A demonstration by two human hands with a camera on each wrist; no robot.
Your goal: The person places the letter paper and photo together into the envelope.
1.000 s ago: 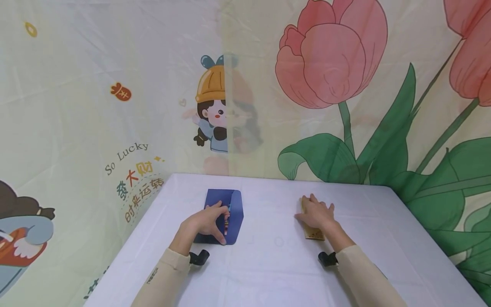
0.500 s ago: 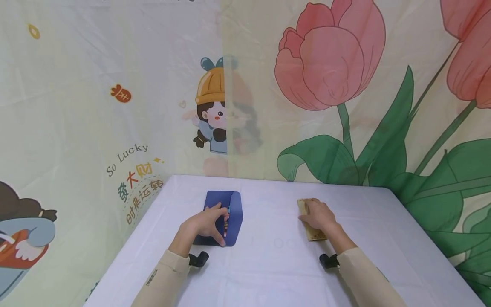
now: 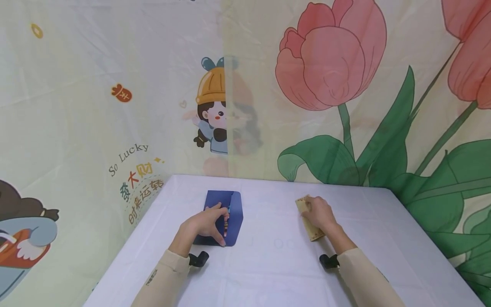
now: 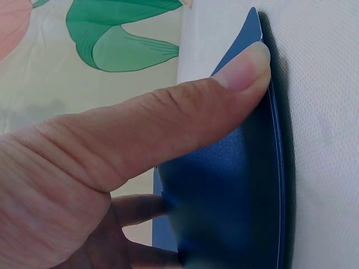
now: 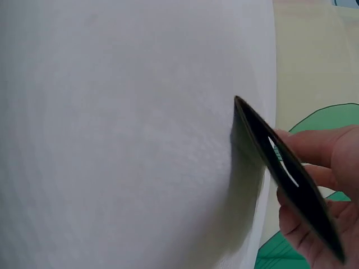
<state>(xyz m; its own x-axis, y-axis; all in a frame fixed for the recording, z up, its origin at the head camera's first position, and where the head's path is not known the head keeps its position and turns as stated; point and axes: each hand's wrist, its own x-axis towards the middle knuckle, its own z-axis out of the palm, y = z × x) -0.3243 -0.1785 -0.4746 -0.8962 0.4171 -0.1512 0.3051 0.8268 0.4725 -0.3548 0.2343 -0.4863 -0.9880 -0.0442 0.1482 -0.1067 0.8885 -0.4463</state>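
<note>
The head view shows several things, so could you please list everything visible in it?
envelope: 1, blue, table's left side
striped item: 1 seen, multicoloured, envelope's opening
packet: 1, tan, table's right side
table: 1, white, foreground
backdrop: count unclear, pale with pink tulips, green leaves, cartoons, lettering, small emblems, behind table
wrist pieces: 2, black, one per wrist
sleeves: 2, beige, forearms
left hand: 1, bare, on envelope
right hand: 1, bare, holding packet

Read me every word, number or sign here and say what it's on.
"So Lucky": backdrop cloth
"發大财": below, same cloth
"时来运转": below that, same cloth
Red bag printed on cloth: sign too small
Left sleeve: print too small
Gold packet: marks too small
Tablecloth: marks too faint
Other cloth marks: cut off, unreadable
</note>
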